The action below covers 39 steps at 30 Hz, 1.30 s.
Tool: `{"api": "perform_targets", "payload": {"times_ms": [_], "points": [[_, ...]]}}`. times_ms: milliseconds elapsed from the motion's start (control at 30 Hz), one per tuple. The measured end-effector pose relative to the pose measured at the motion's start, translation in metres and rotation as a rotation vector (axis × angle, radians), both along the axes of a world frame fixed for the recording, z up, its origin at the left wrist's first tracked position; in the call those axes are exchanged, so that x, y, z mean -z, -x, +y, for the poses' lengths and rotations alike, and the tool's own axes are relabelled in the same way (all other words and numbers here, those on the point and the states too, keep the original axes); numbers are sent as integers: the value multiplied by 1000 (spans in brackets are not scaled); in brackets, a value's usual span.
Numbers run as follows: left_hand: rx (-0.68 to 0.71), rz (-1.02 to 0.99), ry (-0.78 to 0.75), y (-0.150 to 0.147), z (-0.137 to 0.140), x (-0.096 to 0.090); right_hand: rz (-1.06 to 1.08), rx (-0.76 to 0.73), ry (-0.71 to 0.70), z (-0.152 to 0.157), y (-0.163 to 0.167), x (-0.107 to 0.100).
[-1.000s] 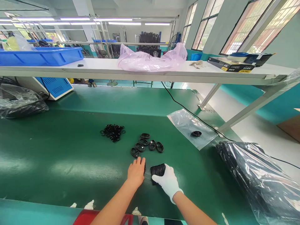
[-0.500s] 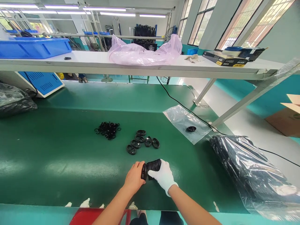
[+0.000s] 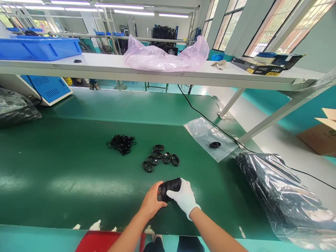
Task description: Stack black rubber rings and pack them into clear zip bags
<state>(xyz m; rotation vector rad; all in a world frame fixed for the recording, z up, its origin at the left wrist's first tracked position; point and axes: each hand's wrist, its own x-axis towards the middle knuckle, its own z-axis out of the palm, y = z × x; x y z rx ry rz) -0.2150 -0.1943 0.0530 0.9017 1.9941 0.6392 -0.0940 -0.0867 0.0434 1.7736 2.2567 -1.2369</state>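
Note:
A stack of black oval parts (image 3: 170, 187) lies on the green table (image 3: 65, 175) near its front edge, held between both hands. My bare left hand (image 3: 152, 201) grips the stack's left end. My right hand (image 3: 185, 197), in a white glove, holds its right end from above. Several loose black oval parts (image 3: 160, 158) lie just beyond the hands. Further left sits a small heap of thin black rings (image 3: 121, 143).
A clear plastic bag (image 3: 210, 138) holding one black part lies to the right, beside a black cable (image 3: 204, 117). A large bag of black parts (image 3: 283, 196) fills the right side. A white shelf (image 3: 105, 71) above carries a blue bin (image 3: 39, 48) and pink bag (image 3: 165, 56).
My left hand picked up a single oval part from the table and pressed it onto the left end of the stack. Both hands now hold the stack together.

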Motion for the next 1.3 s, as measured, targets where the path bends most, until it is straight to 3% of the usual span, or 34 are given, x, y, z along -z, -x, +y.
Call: {"api": "perform_targets", "payload": {"times_ms": [533,933,1300], "points": [[29,38,1,-1,1,-3,-12,-6,26,0,2,3],[50,87,-25,-2,-1,3,-111,-19,-96,-14,11,4],[34,151,28,-6,18,7,-110,-52,-85,7,14,4]]}}
